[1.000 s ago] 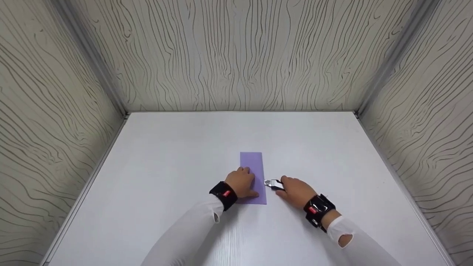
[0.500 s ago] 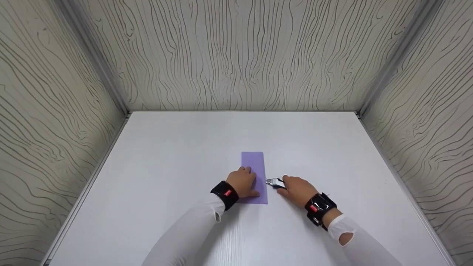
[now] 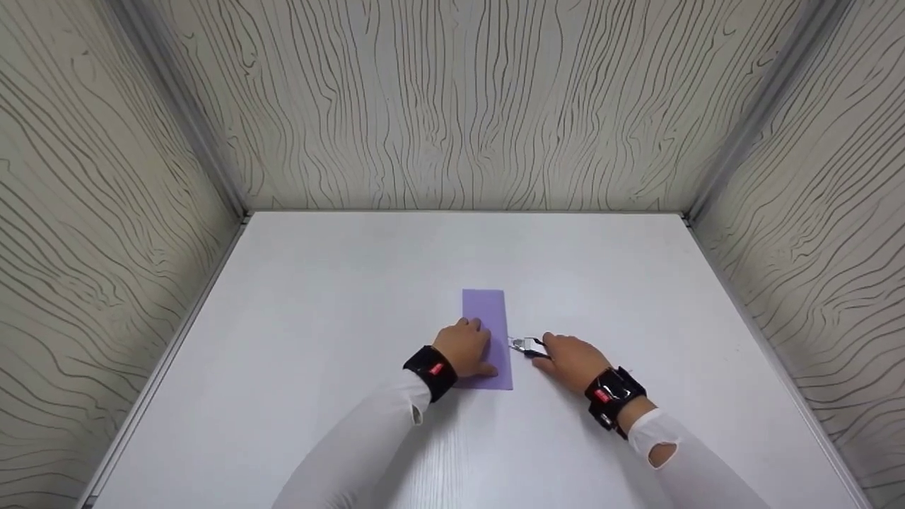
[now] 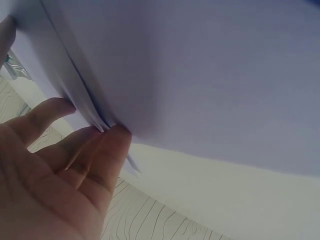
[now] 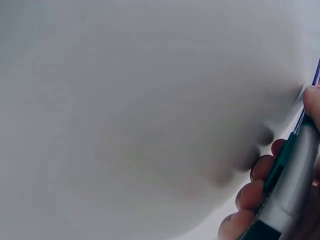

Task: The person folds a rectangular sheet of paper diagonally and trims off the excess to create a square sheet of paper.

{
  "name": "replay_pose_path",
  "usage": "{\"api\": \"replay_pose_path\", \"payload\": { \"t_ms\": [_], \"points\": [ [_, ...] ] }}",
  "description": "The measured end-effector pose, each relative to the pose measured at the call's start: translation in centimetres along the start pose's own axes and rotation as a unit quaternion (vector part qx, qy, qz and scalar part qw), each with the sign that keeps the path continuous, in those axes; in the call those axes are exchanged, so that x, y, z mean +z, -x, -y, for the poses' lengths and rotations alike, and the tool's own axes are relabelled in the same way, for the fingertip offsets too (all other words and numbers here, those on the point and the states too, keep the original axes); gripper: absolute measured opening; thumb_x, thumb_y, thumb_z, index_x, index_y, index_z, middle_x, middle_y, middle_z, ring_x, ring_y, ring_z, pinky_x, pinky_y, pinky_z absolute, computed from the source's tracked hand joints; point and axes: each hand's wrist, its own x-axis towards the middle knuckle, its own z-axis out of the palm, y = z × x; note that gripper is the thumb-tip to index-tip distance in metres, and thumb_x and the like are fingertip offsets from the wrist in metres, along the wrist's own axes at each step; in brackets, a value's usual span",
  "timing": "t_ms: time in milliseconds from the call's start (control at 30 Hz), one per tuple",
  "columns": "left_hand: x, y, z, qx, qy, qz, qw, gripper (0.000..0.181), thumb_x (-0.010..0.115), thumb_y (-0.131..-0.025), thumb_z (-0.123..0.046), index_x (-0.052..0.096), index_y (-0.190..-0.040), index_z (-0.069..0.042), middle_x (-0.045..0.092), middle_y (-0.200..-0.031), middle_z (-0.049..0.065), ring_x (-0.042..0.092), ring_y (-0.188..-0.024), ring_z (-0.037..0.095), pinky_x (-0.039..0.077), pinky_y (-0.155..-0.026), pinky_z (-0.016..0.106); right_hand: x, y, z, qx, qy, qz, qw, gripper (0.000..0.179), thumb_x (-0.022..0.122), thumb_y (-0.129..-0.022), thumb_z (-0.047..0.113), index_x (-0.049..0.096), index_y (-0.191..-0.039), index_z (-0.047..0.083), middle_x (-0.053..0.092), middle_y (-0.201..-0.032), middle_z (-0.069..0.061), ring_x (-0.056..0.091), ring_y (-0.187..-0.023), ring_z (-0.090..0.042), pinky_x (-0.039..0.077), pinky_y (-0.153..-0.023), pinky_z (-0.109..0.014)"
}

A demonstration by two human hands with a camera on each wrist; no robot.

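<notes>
We press purple paper (image 3: 484,305) onto the surface (image 3: 318,297) with our left hand (image 3: 463,350) unclenched, our right hand (image 3: 576,364) gripping a knife (image 3: 533,347) beside it.

White tabletop (image 3: 318,283): we find room for a hand at centre left and along the far edge.
Frame centre: the right hand (image 3: 574,364) and its cutter (image 3: 535,347) block our way to the purple sheet (image 3: 486,305) from the right; the left hand (image 3: 463,350) covers its lower left.
Lower middle: we see a passage between the sleeves (image 3: 357,442).
Patterned walls (image 3: 452,106): they bound us at top, left and right.
</notes>
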Motion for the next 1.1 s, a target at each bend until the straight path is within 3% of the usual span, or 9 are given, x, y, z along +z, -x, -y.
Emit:
{"api": "replay_pose_path", "payload": {
  "t_ms": [267, 467, 733, 1100],
  "points": [
    [-0.67, 0.51, 0.00, 0.009, -0.006, -0.007, 0.9999, 0.062, 0.085, -0.087, -0.063, 0.075, -0.113, -0.008, 0.071, -0.111, 0.008, 0.067, -0.103, 0.023, 0.064, -0.086, 0.038, 0.61, -0.45, -0.08, -0.021, 0.006, -0.014, 0.9997, 0.038, 0.074, -0.103, 0.033, 0.066, -0.114, -0.003, 0.074, -0.093, -0.019, 0.073, -0.087, -0.041, 0.061, -0.079, -0.056],
    [-0.47, 0.38, 0.02, 0.007, -0.003, -0.008, 0.9999, 0.062, 0.085, -0.086, -0.063, 0.074, -0.112, -0.008, 0.070, -0.111, 0.007, 0.067, -0.102, 0.023, 0.064, -0.084, 0.038, 0.46, -0.50, -0.44, -0.005, 0.004, -0.007, 1.0000, 0.031, 0.074, -0.103, 0.033, 0.063, -0.104, 0.004, 0.070, -0.087, -0.013, 0.071, -0.082, -0.035, 0.060, -0.076, -0.053],
    [-0.12, 0.20, 0.02, 0.006, -0.001, -0.006, 1.0000, 0.063, 0.084, -0.087, -0.064, 0.074, -0.115, -0.008, 0.071, -0.113, 0.008, 0.067, -0.103, 0.023, 0.064, -0.085, 0.038, 0.21, -0.67, -0.11, 0.000, 0.006, -0.002, 1.0000, 0.040, 0.073, -0.104, 0.034, 0.067, -0.117, -0.002, 0.075, -0.097, -0.020, 0.074, -0.091, -0.042, 0.062, -0.083, -0.056],
    [-0.32, 0.16, -0.13, 0.001, 0.003, -0.002, 1.0000, 0.064, 0.084, -0.088, -0.064, 0.074, -0.117, -0.008, 0.071, -0.115, 0.008, 0.067, -0.105, 0.023, 0.064, -0.085, 0.038, 0.08, -1.00, -0.24, 0.000, -0.004, -0.005, 1.0000, 0.035, 0.072, -0.105, 0.033, 0.065, -0.109, 0.000, 0.073, -0.092, -0.017, 0.073, -0.087, -0.040, 0.061, -0.080, -0.056]
  ]
}}
